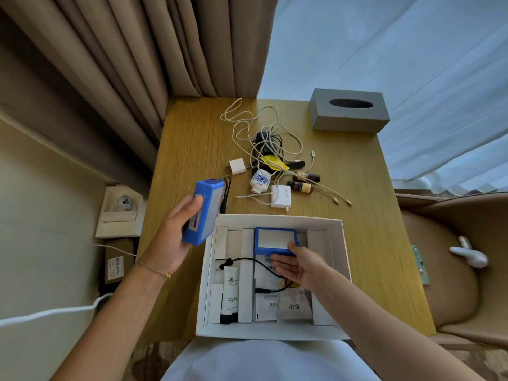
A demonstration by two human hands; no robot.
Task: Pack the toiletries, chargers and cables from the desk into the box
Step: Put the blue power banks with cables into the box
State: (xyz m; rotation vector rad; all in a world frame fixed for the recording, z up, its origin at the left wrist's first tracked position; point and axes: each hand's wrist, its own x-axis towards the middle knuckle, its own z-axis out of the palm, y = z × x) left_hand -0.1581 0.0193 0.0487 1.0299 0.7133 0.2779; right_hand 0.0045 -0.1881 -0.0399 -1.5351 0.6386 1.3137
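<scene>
Gripping a blue pack (204, 213) in my left hand (176, 229), fingers curled round it, I hold it above the desk (189, 149) at centre left, just beside the box's (275, 332) left wall. My right hand (297, 266) reaches into the box at lower centre, fingers straight and relaxed, touching the near edge of a second blue pack (276, 240) lying inside. A white tube (230, 292) and a black cable (264, 268) lie in the box too. Cables (255, 125), a white charger (237, 166) and small bottles (302, 182) sit on the desk above
</scene>
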